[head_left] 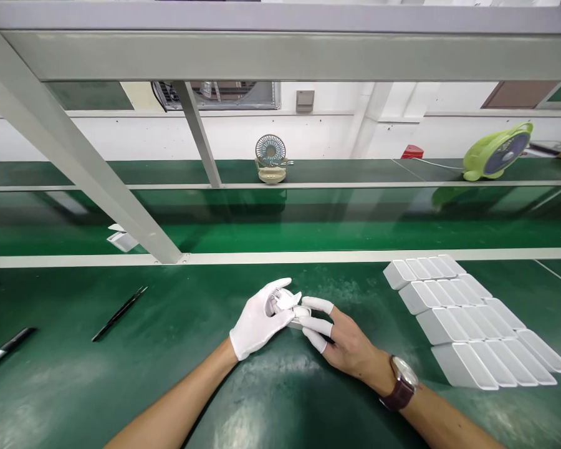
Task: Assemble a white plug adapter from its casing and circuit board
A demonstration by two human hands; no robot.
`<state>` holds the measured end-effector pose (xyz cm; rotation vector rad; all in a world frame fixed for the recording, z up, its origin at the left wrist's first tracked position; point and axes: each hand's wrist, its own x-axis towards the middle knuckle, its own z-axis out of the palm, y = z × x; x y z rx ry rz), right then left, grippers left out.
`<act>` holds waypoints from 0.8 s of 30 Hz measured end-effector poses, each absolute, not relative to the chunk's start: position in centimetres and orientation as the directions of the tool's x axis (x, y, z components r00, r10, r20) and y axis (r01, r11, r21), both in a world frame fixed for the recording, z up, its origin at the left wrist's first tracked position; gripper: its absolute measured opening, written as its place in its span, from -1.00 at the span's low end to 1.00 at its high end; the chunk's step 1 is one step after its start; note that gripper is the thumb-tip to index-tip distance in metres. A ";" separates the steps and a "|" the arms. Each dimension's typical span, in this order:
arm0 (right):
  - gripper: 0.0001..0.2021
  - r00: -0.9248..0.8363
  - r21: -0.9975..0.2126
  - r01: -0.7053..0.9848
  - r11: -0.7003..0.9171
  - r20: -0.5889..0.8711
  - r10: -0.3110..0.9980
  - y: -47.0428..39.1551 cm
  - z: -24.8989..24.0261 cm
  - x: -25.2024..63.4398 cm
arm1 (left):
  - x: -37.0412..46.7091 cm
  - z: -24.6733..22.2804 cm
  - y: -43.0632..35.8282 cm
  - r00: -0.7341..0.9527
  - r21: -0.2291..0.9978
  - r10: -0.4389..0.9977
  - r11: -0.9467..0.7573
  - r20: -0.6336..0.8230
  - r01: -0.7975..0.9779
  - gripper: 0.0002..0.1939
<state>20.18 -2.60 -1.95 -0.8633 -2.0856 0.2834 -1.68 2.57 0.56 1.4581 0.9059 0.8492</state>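
The left hand (258,321), in a white glove, holds a small white plastic part (290,305). The right hand (339,337), with white covers on some fingers, touches it from the other side. Rows of white bins (467,321) sit on the green worktop (280,399) to the right of the right hand. A thin black pen-like tool (119,314) lies left of the left hand.

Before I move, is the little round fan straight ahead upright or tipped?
Upright: the fan stands on its beige base, grille above, on the far shelf.
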 end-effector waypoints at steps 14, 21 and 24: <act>-0.69 -0.370 -0.622 0.380 0.685 0.577 0.729 -2.3 -1.6 19.9 | -2.0 0.7 3.9 0.606 0.989 0.794 0.127 -0.057 -0.073 -0.32; -0.63 -0.377 -0.525 0.450 0.723 0.622 0.686 -2.2 -2.2 19.8 | -2.3 0.6 4.1 0.589 0.979 0.804 0.175 -0.083 -0.101 -0.33; -0.54 -0.413 -0.455 0.526 0.719 0.602 0.684 -2.3 -2.2 19.8 | -2.3 0.6 4.0 0.522 0.983 0.848 0.161 -0.091 -0.091 -0.54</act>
